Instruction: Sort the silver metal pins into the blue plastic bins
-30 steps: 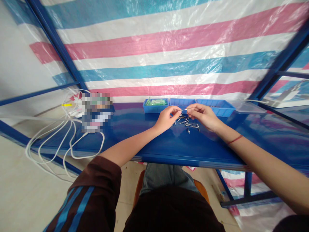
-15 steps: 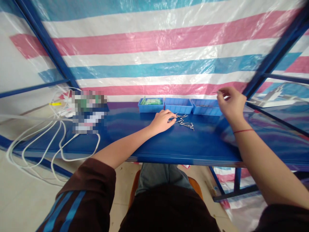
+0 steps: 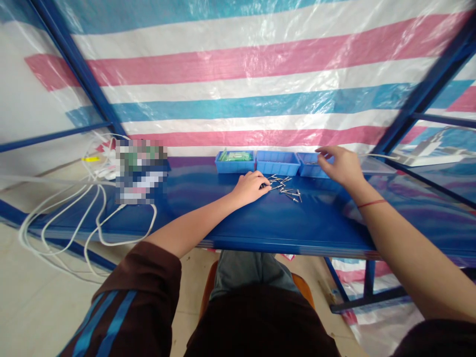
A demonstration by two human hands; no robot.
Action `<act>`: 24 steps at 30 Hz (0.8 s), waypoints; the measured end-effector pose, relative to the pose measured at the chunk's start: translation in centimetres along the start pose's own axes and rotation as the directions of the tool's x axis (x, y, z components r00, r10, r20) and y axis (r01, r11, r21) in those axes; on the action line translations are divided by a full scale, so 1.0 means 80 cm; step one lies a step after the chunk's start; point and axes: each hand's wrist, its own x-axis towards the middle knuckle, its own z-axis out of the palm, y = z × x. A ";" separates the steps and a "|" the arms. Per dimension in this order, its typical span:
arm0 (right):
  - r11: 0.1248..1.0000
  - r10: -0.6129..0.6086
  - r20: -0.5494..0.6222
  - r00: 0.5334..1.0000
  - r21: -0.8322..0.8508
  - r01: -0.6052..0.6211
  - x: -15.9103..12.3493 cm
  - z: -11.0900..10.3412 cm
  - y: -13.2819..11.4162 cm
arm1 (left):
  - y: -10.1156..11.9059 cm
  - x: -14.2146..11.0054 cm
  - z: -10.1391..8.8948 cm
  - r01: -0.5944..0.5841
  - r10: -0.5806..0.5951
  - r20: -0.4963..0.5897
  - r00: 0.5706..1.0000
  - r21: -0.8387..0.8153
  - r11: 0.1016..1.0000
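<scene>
While L hand [image 3: 250, 189] curls by pins [image 3: 277, 187], R hand [image 3: 344, 166] opens pt-way.

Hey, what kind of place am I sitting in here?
Probably a small workshop or makeshift assembly bench: loose metal fasteners lie on a blue metal table, with blue parts bins behind them.

We've got slim silvery metal pins [image 3: 290, 194] with thicker sections, loose on the bench [image 3: 260, 223]. They lie flat, crisscrossed at mixed angles, just beside the left fingers [image 3: 266, 189], nearest ones partly hidden. We see the right blue bin [image 3: 312, 171] upright, open-topped, at the right fingers [image 3: 326, 149]; small contents inside, too unclear to identify.
</scene>
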 end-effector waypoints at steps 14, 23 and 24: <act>0.902 -0.408 0.418 0.812 0.320 0.289 -0.019 0.049 -0.055 | -0.005 0.005 0.004 -0.154 0.153 -0.027 0.988 -0.065 0.986; 0.908 -0.401 0.452 0.797 0.314 0.278 -0.019 0.048 -0.050 | -0.006 0.006 0.004 -0.161 0.159 -0.028 0.987 -0.074 0.984; 0.908 -0.401 0.459 0.793 0.310 0.280 -0.018 0.048 -0.049 | -0.006 0.006 0.004 -0.160 0.159 -0.023 0.987 -0.070 0.985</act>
